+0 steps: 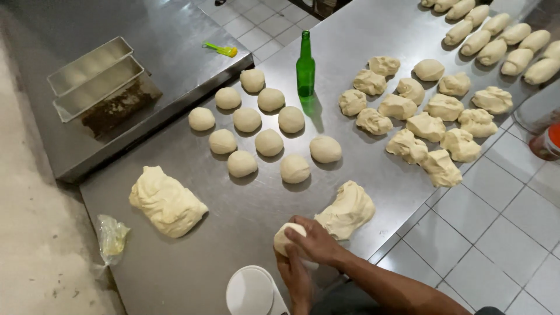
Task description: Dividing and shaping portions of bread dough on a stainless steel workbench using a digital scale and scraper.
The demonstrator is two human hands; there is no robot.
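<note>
Both my hands cup a small piece of pale dough (284, 236) on the steel table (192, 268). My right hand (317, 241) lies over its right side, and my left hand (295, 275) presses it from below. Just right of the hands lies a larger lump of dough (350, 209). Several smooth round dough balls (269, 142) sit in rows beyond it. A big dough mass (166, 201) rests at the left.
A green glass bottle (305, 64) stands mid-table. Several rough dough portions (426, 125) lie to the right, with rolled logs (496, 41) at the far right. A white round scale (251, 291) sits near the edge. Metal loaf pans (96, 81) and a plastic bag (112, 238) are at left.
</note>
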